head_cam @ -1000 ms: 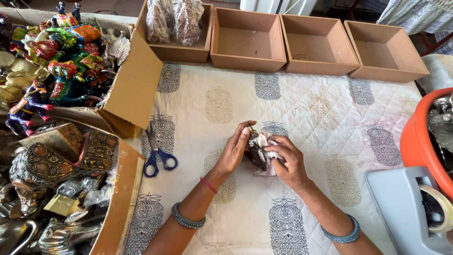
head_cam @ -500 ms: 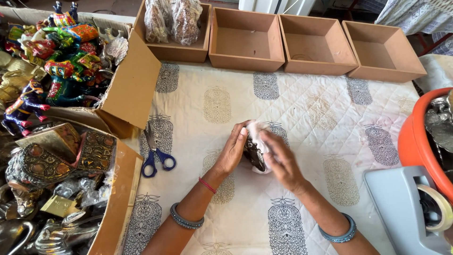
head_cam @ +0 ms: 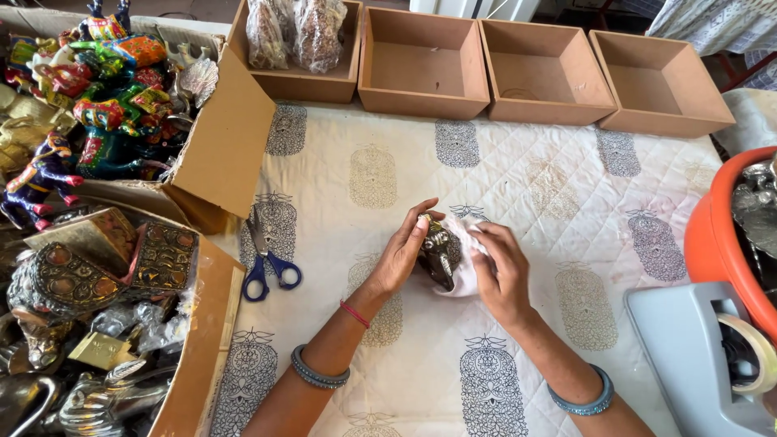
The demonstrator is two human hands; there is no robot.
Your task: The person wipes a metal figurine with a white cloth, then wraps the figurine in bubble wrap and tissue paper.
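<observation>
Near the middle of the table, on a cream quilted cloth (head_cam: 518, 186) printed with grey motifs, the left hand (head_cam: 401, 255) and the right hand (head_cam: 500, 271) close from either side on a small dark metal figurine (head_cam: 439, 252) lying partly in white wrapping paper (head_cam: 465, 271). Blue-handled scissors (head_cam: 267, 263) lie toward the table's left edge, just beside a cardboard box (head_cam: 231, 146) full of brightly painted animal figures (head_cam: 97, 89). Along the far edge stand four brown open boxes; the leftmost (head_cam: 320, 81) holds wrapped bundles (head_cam: 295, 32), the next (head_cam: 421, 89) shows nothing inside. At the right edge sit an orange tub (head_cam: 716, 243) and a grey tape dispenser (head_cam: 688, 356).
</observation>
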